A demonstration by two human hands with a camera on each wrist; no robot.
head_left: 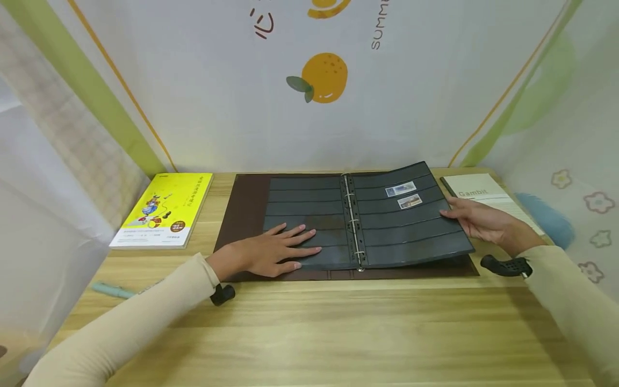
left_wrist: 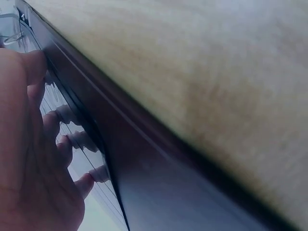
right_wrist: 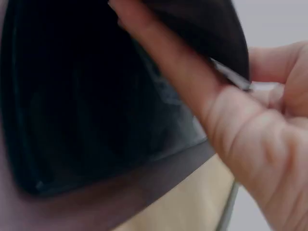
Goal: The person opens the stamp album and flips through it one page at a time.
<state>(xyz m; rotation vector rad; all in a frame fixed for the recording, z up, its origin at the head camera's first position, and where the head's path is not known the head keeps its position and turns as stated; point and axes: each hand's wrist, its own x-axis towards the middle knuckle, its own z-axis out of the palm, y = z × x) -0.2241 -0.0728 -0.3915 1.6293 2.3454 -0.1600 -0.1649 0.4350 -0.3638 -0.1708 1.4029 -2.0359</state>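
Observation:
An open ring-binder stamp album (head_left: 246, 204) with a dark brown cover lies on the table, its metal rings (head_left: 353, 220) running down the middle. My left hand (head_left: 273, 251) rests on the black left page (head_left: 304, 194), fingers spread and straight; the left wrist view shows the fingertips against the glossy sheet. At the right edge my right hand (head_left: 479, 217) pinches a black page (head_left: 411, 236), which is raised and curved off the album. Two small stamps (head_left: 410, 201) sit in the strips of this page. In the right wrist view a finger (right_wrist: 168, 57) lies along the lifted page.
A yellow book (head_left: 164, 207) lies at the left, with a pale green pen (head_left: 112, 290) nearer the front, partly behind the left sleeve. A book marked Gambit (head_left: 476, 185) lies beyond the right hand. A printed white curtain (head_left: 232, 107) hangs behind the table.

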